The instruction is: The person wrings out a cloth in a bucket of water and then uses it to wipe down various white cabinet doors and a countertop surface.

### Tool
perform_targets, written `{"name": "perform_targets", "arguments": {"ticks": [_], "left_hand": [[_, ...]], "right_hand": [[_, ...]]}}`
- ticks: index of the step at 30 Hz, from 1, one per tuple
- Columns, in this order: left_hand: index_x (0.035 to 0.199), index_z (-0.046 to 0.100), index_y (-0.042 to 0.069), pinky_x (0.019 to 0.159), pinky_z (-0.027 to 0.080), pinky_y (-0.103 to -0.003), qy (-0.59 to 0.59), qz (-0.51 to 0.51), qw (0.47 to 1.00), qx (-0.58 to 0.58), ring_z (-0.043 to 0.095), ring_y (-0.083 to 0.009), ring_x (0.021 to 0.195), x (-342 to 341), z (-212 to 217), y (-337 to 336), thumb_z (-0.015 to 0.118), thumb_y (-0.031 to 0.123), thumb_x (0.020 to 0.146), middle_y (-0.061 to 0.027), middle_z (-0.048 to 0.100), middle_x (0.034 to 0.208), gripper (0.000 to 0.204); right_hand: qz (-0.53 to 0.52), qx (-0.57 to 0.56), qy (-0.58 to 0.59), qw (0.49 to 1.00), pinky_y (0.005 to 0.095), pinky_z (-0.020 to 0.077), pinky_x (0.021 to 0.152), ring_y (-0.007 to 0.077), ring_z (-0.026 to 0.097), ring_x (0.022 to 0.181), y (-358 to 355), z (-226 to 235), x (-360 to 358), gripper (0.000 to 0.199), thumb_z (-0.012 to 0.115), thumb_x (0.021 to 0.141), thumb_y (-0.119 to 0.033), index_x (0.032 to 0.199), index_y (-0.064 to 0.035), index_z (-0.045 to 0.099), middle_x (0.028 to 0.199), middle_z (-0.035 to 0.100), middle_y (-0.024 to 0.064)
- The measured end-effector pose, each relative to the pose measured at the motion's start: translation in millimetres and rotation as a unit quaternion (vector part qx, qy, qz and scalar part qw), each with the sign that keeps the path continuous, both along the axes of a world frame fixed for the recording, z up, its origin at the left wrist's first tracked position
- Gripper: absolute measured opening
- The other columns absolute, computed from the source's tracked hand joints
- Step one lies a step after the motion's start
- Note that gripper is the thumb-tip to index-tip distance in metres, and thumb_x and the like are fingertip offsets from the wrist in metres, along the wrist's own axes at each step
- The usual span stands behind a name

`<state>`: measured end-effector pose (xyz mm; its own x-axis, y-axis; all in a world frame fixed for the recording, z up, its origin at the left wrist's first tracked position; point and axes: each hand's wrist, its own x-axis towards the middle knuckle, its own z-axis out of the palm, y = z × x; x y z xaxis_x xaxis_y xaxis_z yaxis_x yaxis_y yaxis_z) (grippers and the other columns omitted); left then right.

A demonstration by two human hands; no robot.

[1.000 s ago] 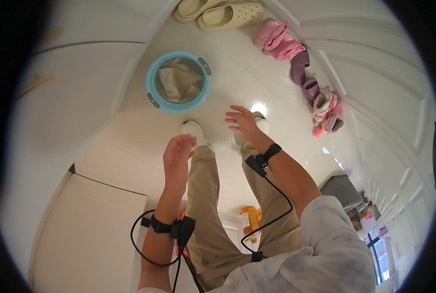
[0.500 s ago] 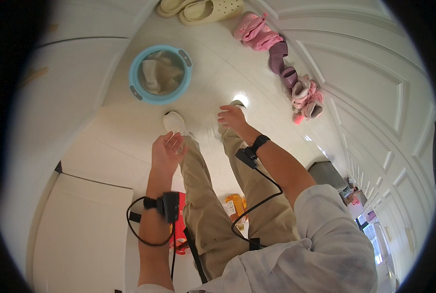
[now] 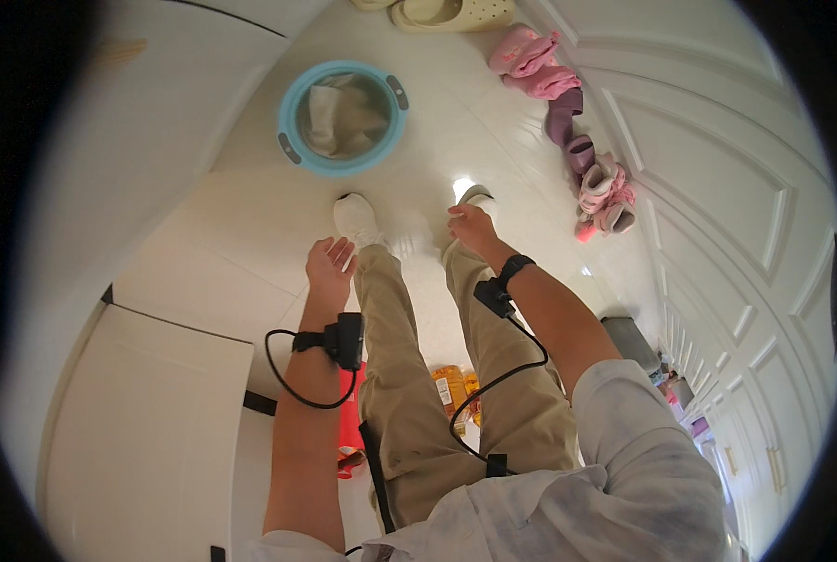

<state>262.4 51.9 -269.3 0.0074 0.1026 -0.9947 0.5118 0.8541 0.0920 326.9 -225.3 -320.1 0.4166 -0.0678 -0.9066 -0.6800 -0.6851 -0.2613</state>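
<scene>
My left hand point(image 3: 329, 268) hangs in the air near my left white shoe point(image 3: 355, 218), palm partly up, with loosely bent fingers and nothing in them. In front of my right trouser leg point(image 3: 470, 304), my right hand point(image 3: 474, 228) also holds nothing I can see; its fingers are curled but look apart. Ahead on the floor stands a light-blue round basin point(image 3: 298, 91) with grey handles. Crumpled pale cloth point(image 3: 343, 120) lies inside it. Neither hand touches the basin.
Cream clogs point(image 3: 465, 13), pink shoes point(image 3: 542, 66), purple slippers point(image 3: 562, 114) and pink-white shoes point(image 3: 606, 201) line the panelled white doors point(image 3: 709, 201) at right. An open white cabinet door point(image 3: 147, 421) stands at left. Orange-yellow bottles point(image 3: 451, 389) show between my legs.
The basin and shoes sit farther right and higher in view as my head shifts. My right hand's fingers have curled in more; the left hand stays loosely bent.
</scene>
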Motion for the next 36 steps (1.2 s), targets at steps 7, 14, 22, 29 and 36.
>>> {"name": "perform_targets", "arguments": {"ticks": [7,14,22,29,36], "left_hand": [[0.11,0.057,0.005,0.074,0.047,-0.034,-0.062,-0.167,0.982,0.057,0.061,-0.0171,0.087,-17.1,-2.0,-19.5,0.056,0.022,0.09,-0.0075,0.064,0.1,0.027],[0.114,0.054,0.004,0.084,0.045,-0.035,-0.1,-0.039,0.994,0.03,0.06,-0.0199,0.096,-1.0,4.4,-27.2,0.051,0.023,0.093,-0.01,0.063,0.107,0.029],[0.124,0.046,0.003,0.093,0.043,-0.039,-0.204,0.017,0.979,0.021,0.055,-0.0231,0.105,57.8,6.8,-9.7,0.048,0.015,0.09,-0.0122,0.057,0.113,0.037],[0.116,0.05,0.004,0.086,0.044,-0.037,-0.333,0.014,0.932,0.138,0.057,-0.02,0.099,97.7,32.4,49.2,0.05,0.014,0.089,-0.0107,0.06,0.109,0.029],[0.12,0.047,0.001,0.095,0.042,-0.039,-0.355,-0.032,0.877,0.323,0.054,-0.0228,0.108,98.3,69.5,93.6,0.052,0.019,0.09,-0.0139,0.056,0.119,0.036]], "right_hand": [[0.103,0.043,-0.085,0.99,0.029,0.0534,0.072,0.0166,0.068,0.08,47.9,-22.6,21.4,0.037,0.062,0.08,-0.015,0.116,-0.0039,0.062,0.09,0.069,0.0089],[0.15,0.085,-0.148,0.974,0.0399,0.05,0.087,0.0335,0.063,0.097,99.9,-45.7,46.4,0.033,0.054,0.083,-0.016,0.114,-0.008,0.064,0.108,0.064,0.0206],[0.359,0.068,-0.246,0.898,0.0434,0.0465,0.094,0.0417,0.055,0.11,162.6,-127.4,110.8,0.049,0.057,0.081,-0.009,0.128,0.0003,0.051,0.12,0.057,0.0246],[0.136,0.001,-0.113,0.984,0.0441,0.0521,0.08,0.0383,0.064,0.094,200.1,-177.6,149.7,0.035,0.062,0.079,-0.016,0.106,0.006,0.059,0.105,0.063,0.0283],[0.425,0.1,-0.271,0.858,0.0427,0.0511,0.073,0.0355,0.065,0.084,229.1,-139.2,145.5,0.025,0.063,0.083,-0.025,0.09,-0.0018,0.067,0.095,0.067,0.0184]]}}
